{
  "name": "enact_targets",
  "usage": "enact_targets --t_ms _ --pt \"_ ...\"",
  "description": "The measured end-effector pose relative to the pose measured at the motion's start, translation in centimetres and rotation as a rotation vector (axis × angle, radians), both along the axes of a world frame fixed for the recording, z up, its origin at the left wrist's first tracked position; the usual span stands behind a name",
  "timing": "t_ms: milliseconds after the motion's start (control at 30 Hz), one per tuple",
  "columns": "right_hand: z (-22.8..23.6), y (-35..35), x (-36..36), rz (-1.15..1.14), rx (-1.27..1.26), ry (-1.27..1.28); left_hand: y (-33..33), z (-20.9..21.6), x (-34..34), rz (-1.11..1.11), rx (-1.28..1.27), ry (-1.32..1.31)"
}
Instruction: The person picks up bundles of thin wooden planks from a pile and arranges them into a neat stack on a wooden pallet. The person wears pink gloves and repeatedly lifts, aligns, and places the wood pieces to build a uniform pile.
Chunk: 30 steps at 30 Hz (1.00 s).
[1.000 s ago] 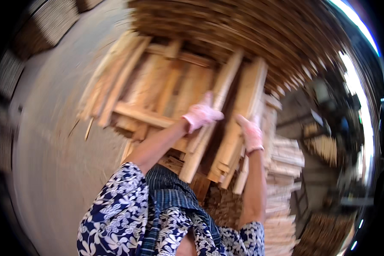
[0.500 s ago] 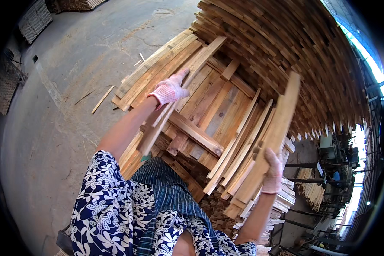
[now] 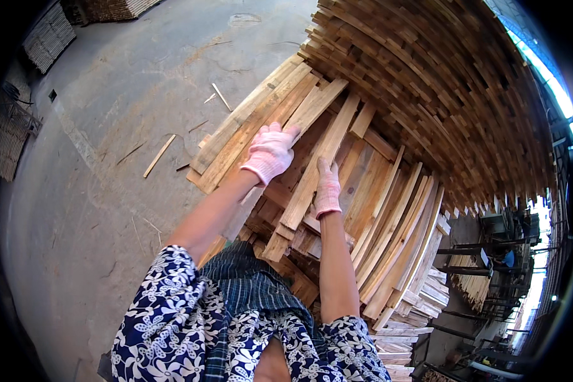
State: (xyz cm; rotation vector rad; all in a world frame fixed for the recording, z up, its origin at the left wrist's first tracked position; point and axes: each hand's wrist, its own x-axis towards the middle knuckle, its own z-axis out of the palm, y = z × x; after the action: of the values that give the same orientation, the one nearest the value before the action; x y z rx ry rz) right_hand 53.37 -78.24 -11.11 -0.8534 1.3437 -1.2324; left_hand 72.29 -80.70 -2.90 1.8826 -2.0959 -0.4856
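Observation:
My left hand [image 3: 270, 154], in a pink-white knit glove, is closed over a wooden plank [image 3: 317, 105] that slants up toward the tall stack. Beside it, my right hand [image 3: 328, 186], gloved alike, grips the right edge of another wooden plank [image 3: 312, 181]. A second board end shows under that plank's near end, so it looks like more than one piece. Both planks lie over a layer of flat boards [image 3: 366, 175] running the same way. My palms hide where the left plank is held.
Several long planks [image 3: 239, 130] lie along the layer's left side, and more narrow planks [image 3: 395, 223] along its right. A tall stack of boards [image 3: 439, 95] rises at the far end. Thin offcuts [image 3: 159, 156] lie on the concrete floor [image 3: 121, 210]. Metal racks [image 3: 471, 254] stand at right.
My right hand has brought its plank from the right side to the middle, close to my left hand. The plank in my left hand has settled lower onto the left side.

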Motion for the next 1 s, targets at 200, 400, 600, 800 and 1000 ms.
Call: enact_targets --t_ms 200,400,600,800,1000 --pt "6.1 -0.5 5.1 -0.033 0.103 0.982 1.9 0.0 9.3 0.062 0.018 -0.159" --pt "6.1 -4.1 2.3 0.078 0.298 1.111 0.3 0.8 10.3 -0.15 0.006 -0.072" --pt "6.0 3.1 5.9 0.167 0.423 1.192 -6.3 -1.8 15.5 0.185 -0.102 0.266" --pt "3.9 5.2 7.3 0.048 0.122 1.083 -12.2 -7.0 13.2 0.117 0.267 0.254" --pt "3.8 -0.8 7.7 0.051 0.042 1.048 -11.5 -5.2 14.2 0.065 0.307 0.272"
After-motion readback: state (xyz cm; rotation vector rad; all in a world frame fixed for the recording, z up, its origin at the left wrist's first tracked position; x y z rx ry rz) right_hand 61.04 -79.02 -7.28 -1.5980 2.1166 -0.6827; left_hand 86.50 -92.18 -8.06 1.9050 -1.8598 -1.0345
